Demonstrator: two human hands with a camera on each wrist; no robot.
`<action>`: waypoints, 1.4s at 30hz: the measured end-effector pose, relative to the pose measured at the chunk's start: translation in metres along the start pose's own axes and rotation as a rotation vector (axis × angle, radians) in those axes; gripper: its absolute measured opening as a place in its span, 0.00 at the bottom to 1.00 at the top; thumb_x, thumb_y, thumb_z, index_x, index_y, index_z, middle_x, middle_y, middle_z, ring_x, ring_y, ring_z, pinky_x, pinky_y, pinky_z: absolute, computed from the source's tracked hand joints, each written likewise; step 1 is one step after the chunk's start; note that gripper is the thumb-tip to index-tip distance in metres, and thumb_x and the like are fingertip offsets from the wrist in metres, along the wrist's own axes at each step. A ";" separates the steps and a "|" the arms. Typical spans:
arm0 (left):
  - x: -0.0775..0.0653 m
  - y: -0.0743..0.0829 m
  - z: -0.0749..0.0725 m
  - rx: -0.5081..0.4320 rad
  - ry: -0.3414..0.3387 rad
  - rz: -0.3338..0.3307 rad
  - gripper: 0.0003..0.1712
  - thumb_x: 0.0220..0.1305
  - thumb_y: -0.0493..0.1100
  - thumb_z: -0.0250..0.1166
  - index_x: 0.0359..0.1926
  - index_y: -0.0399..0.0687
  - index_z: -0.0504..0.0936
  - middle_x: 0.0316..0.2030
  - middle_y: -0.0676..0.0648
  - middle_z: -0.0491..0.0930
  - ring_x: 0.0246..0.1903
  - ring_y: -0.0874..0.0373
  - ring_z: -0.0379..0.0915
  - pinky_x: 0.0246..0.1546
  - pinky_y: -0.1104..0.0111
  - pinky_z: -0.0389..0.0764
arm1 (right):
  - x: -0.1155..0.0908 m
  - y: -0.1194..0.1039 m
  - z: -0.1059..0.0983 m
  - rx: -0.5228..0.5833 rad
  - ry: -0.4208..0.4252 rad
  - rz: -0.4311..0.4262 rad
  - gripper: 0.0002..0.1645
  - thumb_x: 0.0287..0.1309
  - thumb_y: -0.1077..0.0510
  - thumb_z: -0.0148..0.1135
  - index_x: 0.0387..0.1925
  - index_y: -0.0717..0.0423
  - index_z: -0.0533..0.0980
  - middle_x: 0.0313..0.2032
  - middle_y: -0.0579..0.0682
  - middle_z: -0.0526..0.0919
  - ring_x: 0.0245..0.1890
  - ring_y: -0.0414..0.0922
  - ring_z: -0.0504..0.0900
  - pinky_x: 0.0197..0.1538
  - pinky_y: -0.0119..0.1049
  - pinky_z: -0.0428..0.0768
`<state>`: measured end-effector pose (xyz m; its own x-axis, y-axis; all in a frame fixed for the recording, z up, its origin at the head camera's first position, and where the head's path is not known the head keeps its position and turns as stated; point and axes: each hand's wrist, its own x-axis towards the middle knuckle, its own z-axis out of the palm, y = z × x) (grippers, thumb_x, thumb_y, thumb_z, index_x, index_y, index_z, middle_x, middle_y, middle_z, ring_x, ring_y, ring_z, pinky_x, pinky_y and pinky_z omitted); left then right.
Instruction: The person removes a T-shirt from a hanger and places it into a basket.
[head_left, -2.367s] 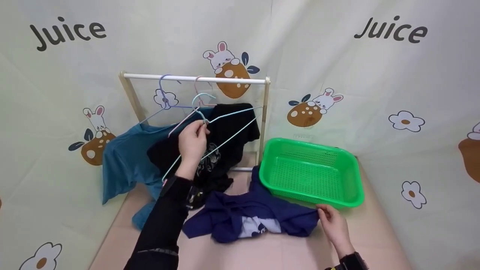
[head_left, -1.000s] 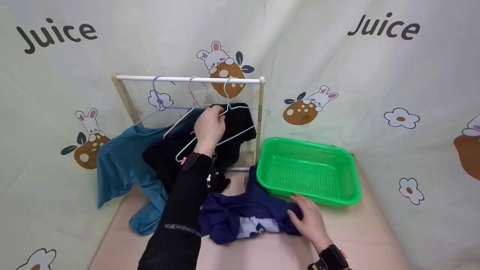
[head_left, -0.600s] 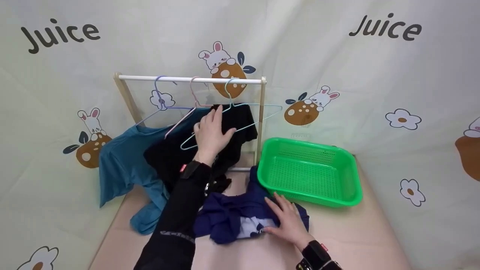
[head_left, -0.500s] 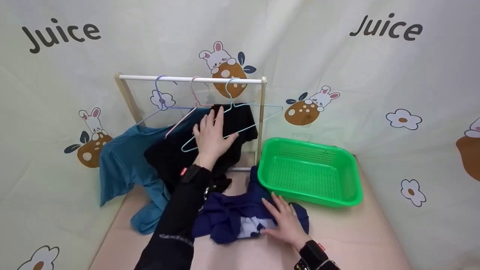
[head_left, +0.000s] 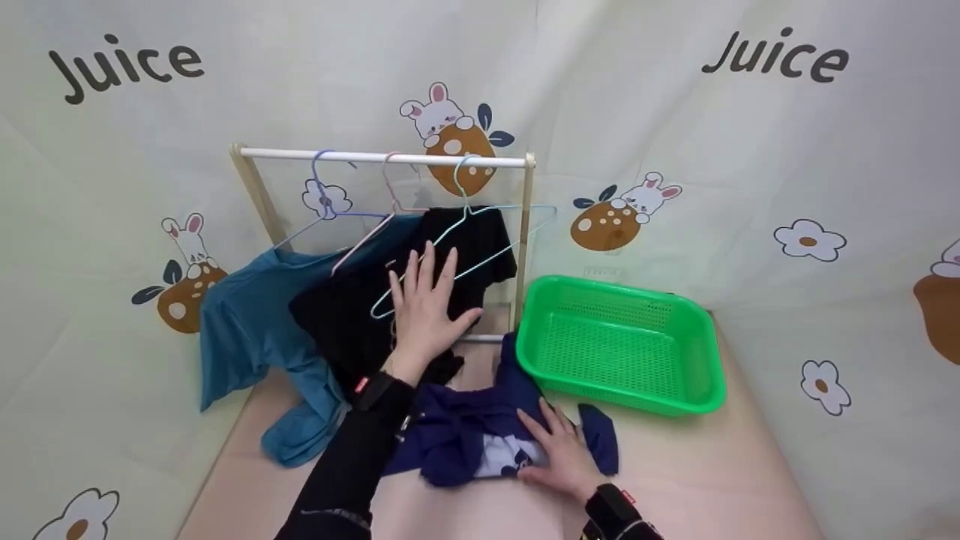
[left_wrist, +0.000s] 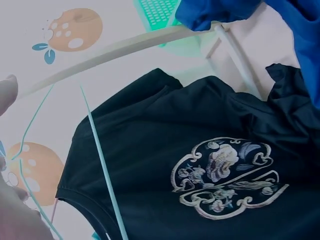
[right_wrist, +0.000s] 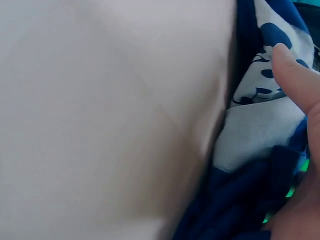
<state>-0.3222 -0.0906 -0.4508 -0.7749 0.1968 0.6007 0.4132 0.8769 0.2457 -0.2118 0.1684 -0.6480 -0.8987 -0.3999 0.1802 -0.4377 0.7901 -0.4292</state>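
Note:
An aqua hanger (head_left: 495, 257) with no garment on it hangs from the white rod near its right end. My left hand (head_left: 424, 315), fingers straight and spread, is in front of that hanger and a black T-shirt (head_left: 337, 322). The left wrist view shows the black shirt's embroidered floral patch (left_wrist: 225, 175). On the table lies a crumpled navy shirt (head_left: 450, 431) with a white printed panel (right_wrist: 255, 125). My right hand (head_left: 562, 457) is over the navy shirt with its fingers spread; whether it touches the cloth I cannot tell.
A wooden rack with a white rod (head_left: 285, 154) stands at the back. A teal shirt (head_left: 255, 322) hangs on a purple hanger (head_left: 319, 184), beside a pink hanger (head_left: 390, 187) bearing the black shirt. To the right sits a green perforated basket (head_left: 622, 360).
My left hand has hung the aqua hanger on the rod, let go of it and drawn down. My right hand has released the navy shirt's edge and moved left over it.

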 end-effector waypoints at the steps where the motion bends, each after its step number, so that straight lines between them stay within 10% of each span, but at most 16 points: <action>1: -0.003 -0.001 0.000 0.003 0.004 0.000 0.57 0.54 0.66 0.71 0.78 0.55 0.54 0.76 0.38 0.47 0.74 0.38 0.39 0.66 0.35 0.38 | 0.000 0.001 0.001 -0.001 0.000 0.005 0.58 0.43 0.37 0.77 0.74 0.42 0.61 0.73 0.66 0.54 0.69 0.70 0.56 0.59 0.76 0.56; 11: -0.028 -0.016 0.001 0.018 0.024 -0.007 0.57 0.53 0.65 0.72 0.77 0.54 0.56 0.76 0.37 0.48 0.73 0.36 0.41 0.64 0.32 0.40 | 0.001 0.003 0.017 -0.125 0.084 0.043 0.44 0.45 0.44 0.77 0.66 0.41 0.70 0.63 0.62 0.70 0.59 0.63 0.72 0.57 0.69 0.65; 22: -0.060 -0.027 0.005 -0.008 0.028 0.004 0.55 0.50 0.62 0.75 0.75 0.51 0.61 0.75 0.36 0.49 0.73 0.35 0.42 0.64 0.32 0.39 | 0.007 0.010 0.018 -0.143 0.213 0.070 0.26 0.42 0.60 0.76 0.46 0.42 0.77 0.42 0.51 0.78 0.38 0.54 0.81 0.34 0.51 0.78; 36: -0.102 -0.043 0.003 -0.002 -0.023 0.014 0.55 0.51 0.60 0.75 0.76 0.52 0.60 0.75 0.36 0.50 0.73 0.34 0.43 0.63 0.31 0.43 | 0.025 0.006 -0.049 0.453 0.362 0.198 0.21 0.48 0.76 0.59 0.44 0.57 0.77 0.46 0.59 0.82 0.49 0.60 0.79 0.54 0.55 0.74; 42: -0.112 -0.050 0.003 0.006 -0.029 -0.006 0.54 0.50 0.59 0.76 0.75 0.50 0.62 0.74 0.35 0.51 0.72 0.33 0.44 0.63 0.31 0.44 | 0.035 -0.009 -0.086 0.816 0.444 0.341 0.25 0.51 0.79 0.50 0.52 0.67 0.73 0.55 0.64 0.76 0.53 0.52 0.74 0.52 0.39 0.73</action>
<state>-0.2576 -0.1551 -0.5327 -0.7909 0.2042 0.5768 0.4059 0.8805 0.2449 -0.2422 0.1871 -0.5615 -0.9753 0.1317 0.1774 -0.1489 0.2015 -0.9681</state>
